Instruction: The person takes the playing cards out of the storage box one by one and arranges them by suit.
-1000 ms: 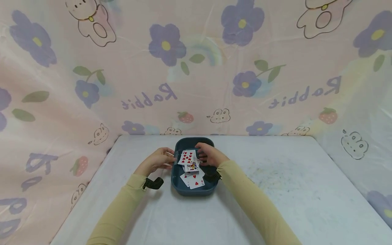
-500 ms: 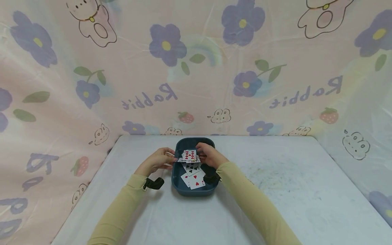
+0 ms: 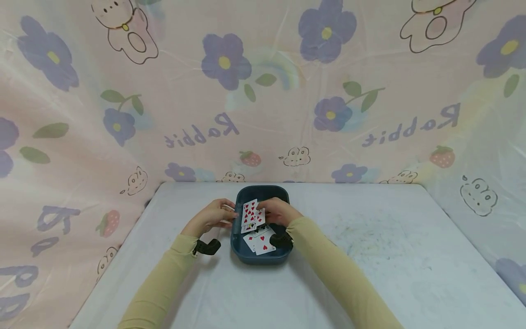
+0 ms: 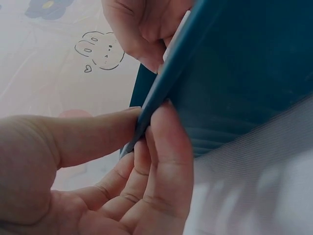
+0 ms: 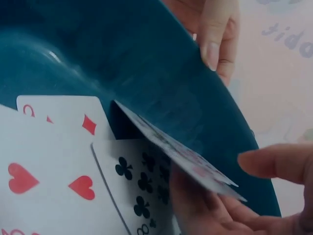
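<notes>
A dark blue tray (image 3: 263,261) with rounded corners stands on the white table, playing cards inside it. My left hand (image 3: 211,214) pinches the tray's left rim; in the left wrist view the thumb and bent fingers (image 4: 168,142) meet across the edge. Over the tray my right hand (image 3: 281,211) holds a few playing cards (image 3: 249,214), tilted, red hearts facing up. The right wrist view shows fingers curled beneath these lifted cards (image 5: 176,152), the thumb above and seemingly apart from them. Beneath lie a clubs card (image 5: 132,169), a hearts card (image 5: 49,169) and a diamonds card (image 5: 76,110).
The white table (image 3: 386,256) extends on both sides of the tray, with greyish smudges to the right. A patterned curtain (image 3: 271,123) hangs behind the table and along its sides. Each wrist wears a dark strap-on camera (image 3: 207,246).
The right hand has shifted slightly left and down over the tray. The lifted cards, seen nearly level half a second ago, now slant with their faces toward the head camera. The left hand stays put.
</notes>
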A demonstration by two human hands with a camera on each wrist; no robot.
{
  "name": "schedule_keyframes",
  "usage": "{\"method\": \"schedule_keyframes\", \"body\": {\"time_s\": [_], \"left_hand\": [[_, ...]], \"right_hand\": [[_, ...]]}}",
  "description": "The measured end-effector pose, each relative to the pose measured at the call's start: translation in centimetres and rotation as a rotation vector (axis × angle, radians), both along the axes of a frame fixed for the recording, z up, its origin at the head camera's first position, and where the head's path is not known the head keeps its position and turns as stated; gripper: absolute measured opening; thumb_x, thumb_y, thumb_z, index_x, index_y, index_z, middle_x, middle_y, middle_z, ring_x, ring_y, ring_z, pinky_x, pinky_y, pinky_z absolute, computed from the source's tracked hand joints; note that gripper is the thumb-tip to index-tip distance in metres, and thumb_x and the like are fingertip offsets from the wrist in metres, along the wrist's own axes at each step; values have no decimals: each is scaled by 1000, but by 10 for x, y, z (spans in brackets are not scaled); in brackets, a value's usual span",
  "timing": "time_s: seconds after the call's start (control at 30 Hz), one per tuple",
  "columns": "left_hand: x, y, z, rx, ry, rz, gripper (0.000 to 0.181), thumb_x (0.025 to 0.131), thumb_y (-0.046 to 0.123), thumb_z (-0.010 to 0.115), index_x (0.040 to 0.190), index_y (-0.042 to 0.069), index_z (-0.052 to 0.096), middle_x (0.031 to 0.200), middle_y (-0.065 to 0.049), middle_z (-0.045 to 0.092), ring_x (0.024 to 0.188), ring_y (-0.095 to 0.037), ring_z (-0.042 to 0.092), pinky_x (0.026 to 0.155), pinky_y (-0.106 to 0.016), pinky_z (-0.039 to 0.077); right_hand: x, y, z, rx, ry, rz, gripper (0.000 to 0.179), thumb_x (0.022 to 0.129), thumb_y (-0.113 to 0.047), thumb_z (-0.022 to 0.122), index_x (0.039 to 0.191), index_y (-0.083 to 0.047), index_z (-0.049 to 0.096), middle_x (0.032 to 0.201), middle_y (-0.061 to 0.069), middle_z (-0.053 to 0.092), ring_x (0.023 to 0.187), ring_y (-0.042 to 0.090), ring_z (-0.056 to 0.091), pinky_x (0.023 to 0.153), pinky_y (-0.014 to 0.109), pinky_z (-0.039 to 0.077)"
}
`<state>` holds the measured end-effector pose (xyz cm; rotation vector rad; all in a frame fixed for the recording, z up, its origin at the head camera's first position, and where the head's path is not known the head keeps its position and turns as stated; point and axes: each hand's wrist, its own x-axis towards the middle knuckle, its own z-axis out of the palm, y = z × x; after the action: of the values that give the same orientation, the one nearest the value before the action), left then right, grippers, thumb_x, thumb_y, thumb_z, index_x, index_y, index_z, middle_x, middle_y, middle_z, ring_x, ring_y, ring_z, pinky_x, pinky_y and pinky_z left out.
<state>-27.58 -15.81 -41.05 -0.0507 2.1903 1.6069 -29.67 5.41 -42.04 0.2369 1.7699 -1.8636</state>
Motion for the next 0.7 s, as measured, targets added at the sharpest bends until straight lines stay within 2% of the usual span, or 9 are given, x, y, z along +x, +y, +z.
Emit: {"method": "schedule_keyframes", "body": {"time_s": [0.27, 0.47, 0.7], "left_hand": [[1, 1, 1, -5, -2, -7, 38, 91, 4, 63, 124, -3, 46, 102, -16, 60, 79, -20, 62, 72, -38, 54], [1, 0, 2, 3, -4, -9, 34, 91, 3, 63, 121, -2, 47, 100, -15, 60, 78, -21, 61, 72, -39, 54], [0, -2, 0, 9, -6, -11, 35, 90, 4, 65, 120, -1, 48, 98, -14, 61, 78, -19, 62, 70, -36, 55]], "right_hand": [[0, -7, -3, 110, 30, 75, 39, 90, 0, 59, 127, 9, 52, 110, 19, 62, 95, 26, 62, 86, 40, 50], [0, -4, -4, 195, 81, 59, 41, 88, -1, 62, 127, 8, 53, 109, 18, 62, 92, 25, 63, 82, 39, 52], [0, 2, -2, 302, 159, 31, 19, 93, -8, 57, 105, 6, 63, 96, 15, 63, 82, 24, 64, 75, 38, 53]]}}
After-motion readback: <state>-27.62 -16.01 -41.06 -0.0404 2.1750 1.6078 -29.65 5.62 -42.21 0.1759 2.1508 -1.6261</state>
